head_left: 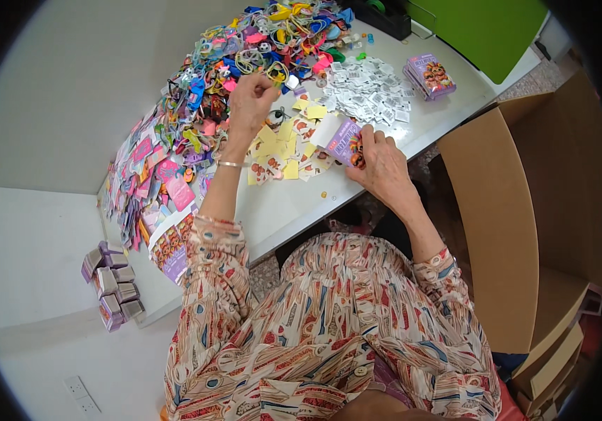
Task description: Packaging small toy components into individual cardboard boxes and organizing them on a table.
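My right hand [383, 167] grips a small purple printed carton [347, 145], tilted, its white flap standing out toward the left. At the near edge of a heap of colourful small toys and elastic loops [245, 59] is my left hand [248, 105]. Its fingertips are pinched together beside a yellowish loop; what they hold, if anything, I cannot make out. Between my hands lie yellow and white printed paper pieces [288, 144]. Beyond the carton spreads a pile of small white printed packets [367, 88].
Finished-looking purple boxes [433, 76] are stacked at the far right of the white table [273, 217]. Pink and purple cards [160, 175] heap along the left. More flat cartons [171, 245] lie by my left forearm. Several boxes [113, 284] sit at far left. A large open cardboard box [494, 231] stands right.
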Tool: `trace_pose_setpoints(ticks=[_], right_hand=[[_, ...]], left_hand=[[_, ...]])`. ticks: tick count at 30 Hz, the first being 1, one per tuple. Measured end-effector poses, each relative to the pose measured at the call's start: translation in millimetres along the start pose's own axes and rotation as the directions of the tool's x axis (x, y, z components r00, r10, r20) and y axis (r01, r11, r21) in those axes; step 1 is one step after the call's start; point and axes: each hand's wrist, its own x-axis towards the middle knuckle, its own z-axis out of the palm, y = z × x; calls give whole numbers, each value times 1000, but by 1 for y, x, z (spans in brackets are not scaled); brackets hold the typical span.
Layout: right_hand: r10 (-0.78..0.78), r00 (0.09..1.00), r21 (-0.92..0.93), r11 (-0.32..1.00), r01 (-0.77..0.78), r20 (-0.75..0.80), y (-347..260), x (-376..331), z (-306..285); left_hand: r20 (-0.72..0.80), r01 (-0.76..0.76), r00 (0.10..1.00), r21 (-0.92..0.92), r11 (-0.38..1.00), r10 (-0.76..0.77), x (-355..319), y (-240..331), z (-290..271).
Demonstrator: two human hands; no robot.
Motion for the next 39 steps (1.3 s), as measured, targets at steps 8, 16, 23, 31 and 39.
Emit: trace_pose_setpoints(ticks=[8,16,23,31,39], right_hand=[[-38,999,45,998,38,-5,-17,4,1],[7,1000,64,998,-5,-29,-11,0,5],[-31,997,144,989,40,-65,-13,0,11],[24,993,233,972,3,-112,-8,-2,13],[77,996,323,944,-61,-36,-17,-5,16]], left_hand=[[48,-273,961,67,960,271,-75,66,25],[145,-350,931,86,933,336,-85,78,23],[140,-58,988,-78,995,69,-93,63,28],[-4,9,1000,-259,966,-10,-96,52,31],[440,443,874,-543,713,-208,-103,63,29]])
